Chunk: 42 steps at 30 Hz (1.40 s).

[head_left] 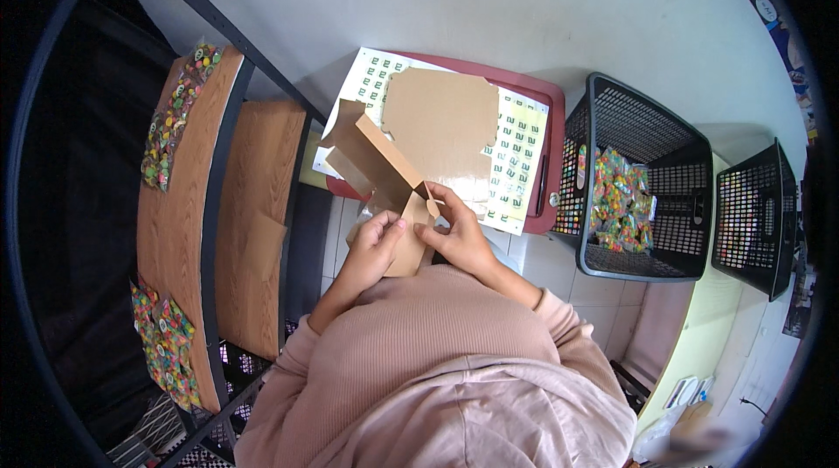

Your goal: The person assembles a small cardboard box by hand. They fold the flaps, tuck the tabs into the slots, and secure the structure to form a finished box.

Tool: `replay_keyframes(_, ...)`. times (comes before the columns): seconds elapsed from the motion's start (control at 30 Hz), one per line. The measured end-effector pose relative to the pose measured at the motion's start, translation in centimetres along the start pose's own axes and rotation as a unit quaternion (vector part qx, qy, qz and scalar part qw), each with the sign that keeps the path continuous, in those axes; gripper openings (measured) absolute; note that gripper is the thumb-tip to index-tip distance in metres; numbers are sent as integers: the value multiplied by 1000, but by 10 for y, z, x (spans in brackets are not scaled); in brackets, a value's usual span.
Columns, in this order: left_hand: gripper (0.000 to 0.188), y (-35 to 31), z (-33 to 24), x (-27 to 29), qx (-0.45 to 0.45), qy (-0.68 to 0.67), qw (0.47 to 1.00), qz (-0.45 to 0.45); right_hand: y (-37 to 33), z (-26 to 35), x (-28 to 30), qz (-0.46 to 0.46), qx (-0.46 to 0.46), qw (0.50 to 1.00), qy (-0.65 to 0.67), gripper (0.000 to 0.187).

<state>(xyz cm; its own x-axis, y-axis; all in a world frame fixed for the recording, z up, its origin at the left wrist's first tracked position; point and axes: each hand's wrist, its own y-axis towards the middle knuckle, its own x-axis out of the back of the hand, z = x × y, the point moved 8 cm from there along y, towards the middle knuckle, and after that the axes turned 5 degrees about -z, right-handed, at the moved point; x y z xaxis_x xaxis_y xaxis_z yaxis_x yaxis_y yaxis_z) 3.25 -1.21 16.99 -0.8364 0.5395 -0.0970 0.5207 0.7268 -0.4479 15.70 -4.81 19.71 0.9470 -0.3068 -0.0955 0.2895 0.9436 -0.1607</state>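
Note:
Between my two hands is a partly folded brown cardboard box [391, 156], held tilted close to my body. My left hand [375, 243] pinches a flap on its near left side. Opposite it, my right hand [458, 230] grips the corner where the wall meets another flap, its thumb pressed on the inner cardboard. Some of the box's walls and flaps stand up, and others spread outward. Just beyond lies a flat, unfolded cardboard sheet [443, 107] on a white printed sheet [517, 173] with rows of dark marks.
Beneath the printed sheet is a red plastic lid or table [549, 88]. At right, a black basket [647, 269] holds colourful candy bags [620, 201], beside another black basket [759, 221]. Wooden shelves [188, 206] at left carry candy bags [179, 114] at both ends.

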Motion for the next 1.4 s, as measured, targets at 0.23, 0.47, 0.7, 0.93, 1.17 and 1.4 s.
replay_keyframes(0.23, 14, -3, -18, 1, -80, 71, 994, -26, 1, 2, -1, -3, 10, 1000, -24, 51)
replay_keyframes(0.47, 14, -7, -27, -11, -86, 65, 994, 9, 4, -5, 5, -25, 21, 999, -8, 43)
replay_keyframes(0.7, 15, 1, -24, -5, -82, 44, 995, 32, -3, 53, 13, -85, 343, 914, -198, 30)
replay_keyframes(0.93, 17, 10, -22, -5, -38, 21, 996, 74, -16, 64, -1, 31, 497, 791, -356, 28)
replay_keyframes(1.17, 18, 11, -17, -1, -1, 22, 997, 80, -13, 66, -6, 82, 488, 781, -381, 25)
replay_keyframes(1.4, 14, 9, -5, 8, 16, -31, 998, 56, -19, 58, -11, 111, 482, 784, -375, 33)
